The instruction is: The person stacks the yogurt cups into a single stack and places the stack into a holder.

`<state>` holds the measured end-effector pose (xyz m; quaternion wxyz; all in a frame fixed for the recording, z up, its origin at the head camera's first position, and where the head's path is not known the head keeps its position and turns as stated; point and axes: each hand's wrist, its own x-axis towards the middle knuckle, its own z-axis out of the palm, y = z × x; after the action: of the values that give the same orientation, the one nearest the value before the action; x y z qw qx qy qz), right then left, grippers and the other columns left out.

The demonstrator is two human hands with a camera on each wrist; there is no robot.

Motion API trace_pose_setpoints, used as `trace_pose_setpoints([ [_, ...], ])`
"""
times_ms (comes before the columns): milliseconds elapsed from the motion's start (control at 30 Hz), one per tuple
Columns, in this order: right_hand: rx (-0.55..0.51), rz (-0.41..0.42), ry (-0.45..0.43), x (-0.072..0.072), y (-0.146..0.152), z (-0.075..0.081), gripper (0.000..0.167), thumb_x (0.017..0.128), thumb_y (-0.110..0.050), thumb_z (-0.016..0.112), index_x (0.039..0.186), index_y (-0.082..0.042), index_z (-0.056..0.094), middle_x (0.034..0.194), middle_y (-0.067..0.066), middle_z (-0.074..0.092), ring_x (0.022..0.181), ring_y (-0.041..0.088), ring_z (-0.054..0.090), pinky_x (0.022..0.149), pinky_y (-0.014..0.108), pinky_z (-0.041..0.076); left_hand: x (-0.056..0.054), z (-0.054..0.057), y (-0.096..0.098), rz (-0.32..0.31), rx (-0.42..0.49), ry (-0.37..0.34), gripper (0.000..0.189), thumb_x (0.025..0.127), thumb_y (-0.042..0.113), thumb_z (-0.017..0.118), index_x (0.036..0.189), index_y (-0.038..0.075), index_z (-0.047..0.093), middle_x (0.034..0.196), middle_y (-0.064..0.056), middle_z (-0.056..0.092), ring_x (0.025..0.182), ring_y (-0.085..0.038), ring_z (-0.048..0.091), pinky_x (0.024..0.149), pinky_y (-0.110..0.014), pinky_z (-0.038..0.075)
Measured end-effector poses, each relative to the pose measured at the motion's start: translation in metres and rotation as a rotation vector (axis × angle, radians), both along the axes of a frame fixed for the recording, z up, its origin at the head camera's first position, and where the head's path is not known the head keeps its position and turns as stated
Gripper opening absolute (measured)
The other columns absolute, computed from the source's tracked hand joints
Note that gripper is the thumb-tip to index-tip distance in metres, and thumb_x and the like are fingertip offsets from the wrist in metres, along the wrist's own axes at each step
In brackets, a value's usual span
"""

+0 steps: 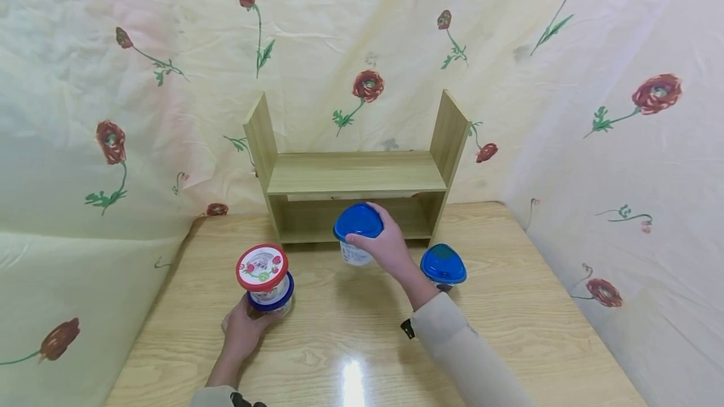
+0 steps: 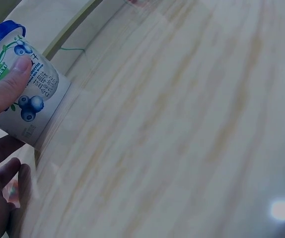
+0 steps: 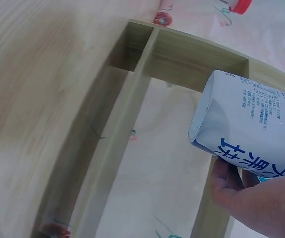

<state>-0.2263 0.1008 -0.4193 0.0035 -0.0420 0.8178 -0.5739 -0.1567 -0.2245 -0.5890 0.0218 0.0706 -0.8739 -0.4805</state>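
My right hand (image 1: 390, 250) grips a white plastic tub (image 1: 356, 252) with a bright blue lid, held over the table in front of the wooden shelf (image 1: 356, 171). In the right wrist view that tub (image 3: 251, 124) shows blue printed lettering, and fingers curl at its side. To the left, my left hand (image 1: 243, 330) holds a round tub (image 1: 283, 308) with a dark blue rim, low at the table. Blueberries are printed on its side in the left wrist view, where my thumb (image 2: 16, 74) presses against it. Stacked on top is a red-lidded tub (image 1: 262, 267) with a fruit print.
Another blue-lidded tub (image 1: 444, 264) stands on the table (image 1: 509, 306) to the right, near my right forearm. The shelf has two levels and upright side panels, close to the flowered cloth (image 1: 317, 36) behind. A small black object (image 1: 407, 329) shows beside the right sleeve.
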Motion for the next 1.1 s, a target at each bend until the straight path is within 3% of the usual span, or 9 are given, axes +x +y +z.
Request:
trace_pose_setpoints([
  [433,-0.047,0.064,0.059,-0.005,-0.035,0.032,0.09,0.081,-0.045,0.084,0.155,-0.025,0.036,0.151,0.016,0.043,0.131,0.044,0.047,0.096,0.061,0.049,-0.001,0.0,-0.001,-0.012,0.006,0.004,0.096,0.077,0.053,0.083,0.148,0.005,0.041,0.148,-0.022,0.05,0.141,-0.042,0.039,0.111,-0.065,0.004],
  [1100,-0.056,0.175,0.05,0.003,-0.084,0.045,0.087,0.083,-0.045,0.082,0.154,-0.024,0.037,0.149,0.013,0.046,0.128,0.04,0.05,0.093,0.056,0.052,0.0,0.0,-0.001,-0.012,0.007,0.002,0.096,0.077,0.055,0.083,0.149,0.005,0.042,0.149,-0.022,0.049,0.141,-0.041,0.04,0.111,-0.064,0.005],
])
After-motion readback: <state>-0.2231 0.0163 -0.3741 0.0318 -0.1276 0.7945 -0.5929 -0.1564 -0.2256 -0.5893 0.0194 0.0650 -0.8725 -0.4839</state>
